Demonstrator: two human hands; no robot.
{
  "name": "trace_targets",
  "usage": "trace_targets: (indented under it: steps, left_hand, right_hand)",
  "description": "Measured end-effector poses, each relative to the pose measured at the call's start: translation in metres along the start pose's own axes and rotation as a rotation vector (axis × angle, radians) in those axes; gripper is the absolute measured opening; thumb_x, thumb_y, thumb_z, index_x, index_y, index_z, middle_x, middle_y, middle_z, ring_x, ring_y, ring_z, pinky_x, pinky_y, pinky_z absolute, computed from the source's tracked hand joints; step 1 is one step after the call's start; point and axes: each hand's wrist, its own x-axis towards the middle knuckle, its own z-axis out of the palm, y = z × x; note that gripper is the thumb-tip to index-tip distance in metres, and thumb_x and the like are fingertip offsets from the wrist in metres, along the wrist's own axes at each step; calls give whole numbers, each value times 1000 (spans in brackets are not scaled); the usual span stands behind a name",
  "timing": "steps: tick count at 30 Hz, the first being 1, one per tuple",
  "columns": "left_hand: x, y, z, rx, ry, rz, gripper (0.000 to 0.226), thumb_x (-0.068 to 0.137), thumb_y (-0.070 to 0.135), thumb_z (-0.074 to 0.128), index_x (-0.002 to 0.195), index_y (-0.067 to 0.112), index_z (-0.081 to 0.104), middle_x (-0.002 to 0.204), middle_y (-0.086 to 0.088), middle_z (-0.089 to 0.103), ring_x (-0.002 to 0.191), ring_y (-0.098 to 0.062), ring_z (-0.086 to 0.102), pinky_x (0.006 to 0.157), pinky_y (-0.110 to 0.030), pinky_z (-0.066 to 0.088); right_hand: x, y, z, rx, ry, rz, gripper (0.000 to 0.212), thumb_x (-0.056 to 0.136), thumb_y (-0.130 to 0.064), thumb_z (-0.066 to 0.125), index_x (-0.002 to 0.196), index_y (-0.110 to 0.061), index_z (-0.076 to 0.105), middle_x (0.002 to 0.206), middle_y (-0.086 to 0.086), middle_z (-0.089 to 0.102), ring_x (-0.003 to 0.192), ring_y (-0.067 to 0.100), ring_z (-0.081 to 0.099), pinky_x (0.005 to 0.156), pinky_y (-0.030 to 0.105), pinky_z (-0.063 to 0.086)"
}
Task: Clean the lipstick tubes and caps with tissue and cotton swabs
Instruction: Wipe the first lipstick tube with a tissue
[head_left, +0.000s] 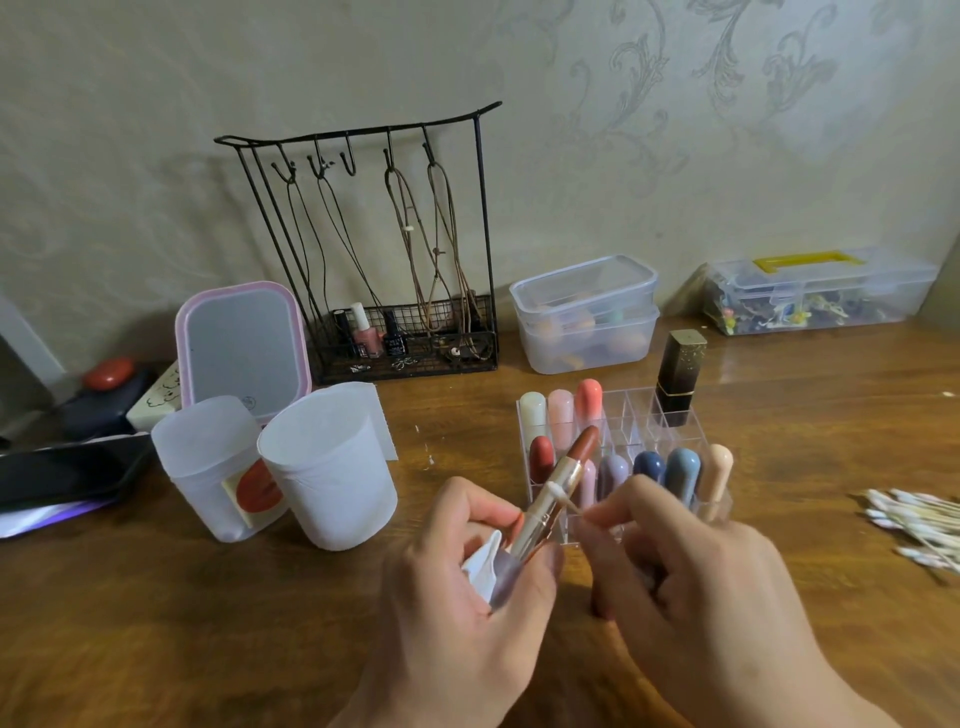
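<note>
left hand (457, 587) fingers curled round open lipstick (558, 480) w/ tissue (485, 564), tilted up-right over table (208, 623), in front of clear organizer (618, 415). right hand (691, 582) pinching cotton swab (569, 503), tip touching gold collar. spare swabs (914, 525) far right.

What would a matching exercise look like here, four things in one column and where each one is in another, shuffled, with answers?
Things:
1. open lipstick
2. black lipstick
3. swab pile
4. mirror

Places:
A. standing in the organizer's back row
B. far right on the table
C. held in the left hand
D. behind the white cups

Pairs: 1-C, 2-A, 3-B, 4-D
</note>
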Motion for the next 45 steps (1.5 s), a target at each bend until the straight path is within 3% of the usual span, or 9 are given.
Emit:
trace_targets:
  steps: [12, 17, 20, 24, 29, 32, 35, 39, 45]
  left_hand:
    - [0, -5, 2, -9, -28, 0, 31, 69, 62, 55, 85, 35, 56, 85, 25, 62, 84, 3, 62, 53, -5, 47]
    - [1, -3, 3, -4, -50, 8, 27, 79, 62, 48, 86, 37, 59, 76, 22, 63, 72, -1, 64, 44, -10, 47]
    - [2, -3, 3, -27, -53, -14, 27, 84, 59, 42, 89, 38, 58, 68, 17, 62, 60, -5, 62, 39, -22, 49]
    - [2, -5, 1, -68, -87, -70, 27, 90, 58, 35, 93, 39, 55, 64, 7, 60, 57, -12, 60, 42, -25, 46]
    - [7, 11, -2, -339, -104, -394, 23, 83, 42, 39, 84, 28, 58, 72, 12, 65, 76, 17, 58, 52, 0, 42]
    - [5, 14, -8, -394, -170, -510, 22, 92, 33, 40, 74, 28, 52, 55, 18, 62, 55, 24, 50, 49, 2, 39]
    - [4, 14, -13, -411, -231, -558, 19, 92, 37, 41, 76, 29, 47, 41, 31, 50, 43, 21, 45, 47, 0, 37]
    - [11, 13, -9, -515, -288, -527, 37, 72, 56, 49, 89, 24, 56, 46, 4, 51, 44, -2, 49, 49, -11, 40]
    - [12, 6, -8, -503, -299, -419, 39, 64, 51, 64, 95, 28, 60, 56, 9, 57, 51, -3, 53, 53, -15, 45]
  right_hand:
    - [2, -1, -2, 3, -9, -19, 15, 89, -51, 46, 84, -37, 49, 47, -20, 54, 37, 0, 45, 36, 24, 44]
    - [2, -1, -2, -14, 7, -28, 15, 89, -51, 45, 85, -37, 47, 46, -21, 51, 36, -4, 44, 36, 21, 42]
    - [2, 1, 0, -12, 36, 9, 14, 88, -49, 46, 83, -36, 46, 45, -21, 49, 34, -5, 37, 38, 18, 39]
    - [2, 2, -3, 0, 76, 10, 13, 87, -48, 47, 83, -36, 48, 44, -19, 48, 38, -2, 38, 36, 22, 39]
    - [3, -2, -5, 20, 88, -39, 13, 86, -48, 50, 84, -36, 52, 47, -21, 48, 37, 4, 44, 35, 22, 41]
    - [1, -1, -2, 70, 76, -29, 13, 87, -49, 51, 86, -37, 54, 48, -17, 48, 41, 8, 49, 36, 27, 43]
    - [1, 1, -1, 84, 94, -26, 14, 89, -49, 50, 89, -36, 56, 47, -16, 47, 40, 8, 47, 36, 26, 43]
    - [4, 2, -2, 87, 127, -2, 14, 89, -50, 49, 93, -38, 55, 47, -16, 49, 40, 8, 49, 38, 28, 45]
    - [4, -3, -3, 65, 116, -63, 17, 88, -47, 53, 87, -33, 63, 48, -22, 47, 38, 0, 48, 37, 23, 44]
